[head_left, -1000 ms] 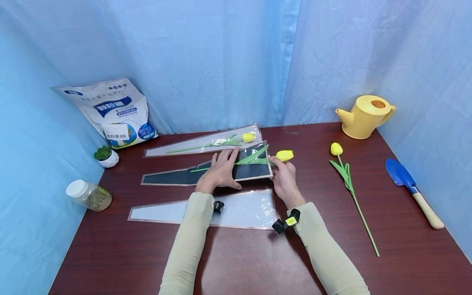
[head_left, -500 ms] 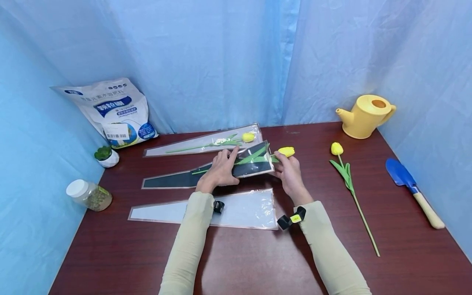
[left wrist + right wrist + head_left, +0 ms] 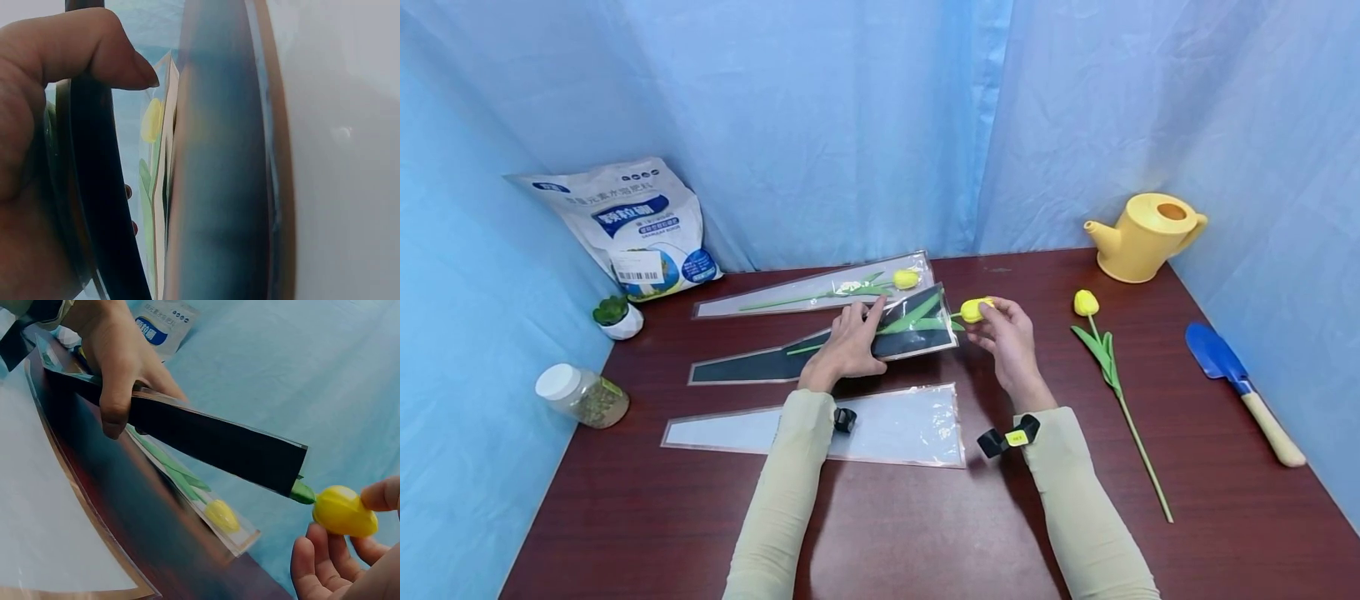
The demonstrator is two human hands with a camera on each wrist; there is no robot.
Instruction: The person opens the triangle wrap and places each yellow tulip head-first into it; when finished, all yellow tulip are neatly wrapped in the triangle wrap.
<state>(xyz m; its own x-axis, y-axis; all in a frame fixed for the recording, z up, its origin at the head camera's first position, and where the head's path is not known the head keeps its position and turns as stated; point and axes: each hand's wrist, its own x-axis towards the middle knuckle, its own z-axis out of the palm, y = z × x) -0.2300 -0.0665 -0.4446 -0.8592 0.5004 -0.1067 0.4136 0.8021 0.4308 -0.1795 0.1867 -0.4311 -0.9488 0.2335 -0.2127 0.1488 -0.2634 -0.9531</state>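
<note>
My left hand (image 3: 847, 346) grips the black clear-fronted flower sleeve (image 3: 745, 364) by its two long edges, its wide end raised off the table. Inside lies the green stem and leaves of a yellow tulip (image 3: 340, 509), whose bloom sticks out of the sleeve's wide mouth. My right hand (image 3: 1009, 346) pinches that bloom between thumb and fingers, as the right wrist view shows. Behind lies a white sleeve (image 3: 722, 309) with another yellow tulip (image 3: 905, 280) inside. Nearer me is a second white sleeve (image 3: 891, 425), flat, with no flower seen in it.
A loose yellow tulip (image 3: 1105, 358) lies to the right, beside a blue trowel (image 3: 1217, 350). The yellow watering can (image 3: 1138, 237) stands at the back right. On the left are a fertilizer bag (image 3: 632, 225), a small potted succulent (image 3: 617, 317) and a white-lidded jar (image 3: 583, 397).
My right hand has shifted right, from the sleeve's mouth onto the tulip's bloom. The black sleeve's wide end has tilted up in my left hand, which has barely moved.
</note>
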